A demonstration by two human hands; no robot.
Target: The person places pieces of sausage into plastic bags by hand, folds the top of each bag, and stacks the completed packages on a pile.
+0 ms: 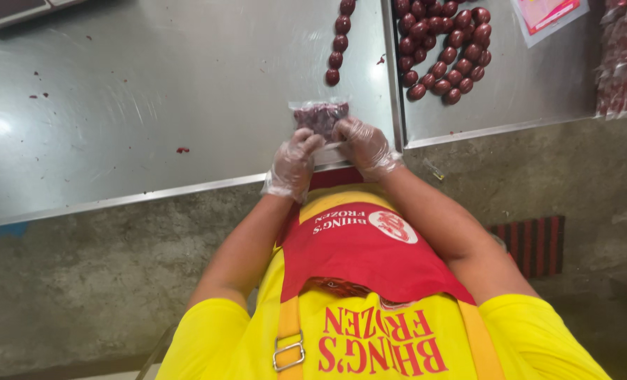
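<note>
A small clear plastic bag (320, 115) holding dark red sausage pieces lies at the near edge of a steel table (151, 91). Both my hands wear thin clear plastic gloves. My left hand (293, 163) pinches the bag's near end from the left. My right hand (364, 146) grips the same end from the right, fingers curled over it. The two hands almost touch each other. Below them I see my yellow shirt and a red and yellow apron.
A string of round dark red sausages (339, 42) lies beyond the bag. A heap of the same sausages (443, 49) covers a second steel table (524, 98) on the right. Filled packs (623, 60) are stacked at the far right. Concrete floor lies below.
</note>
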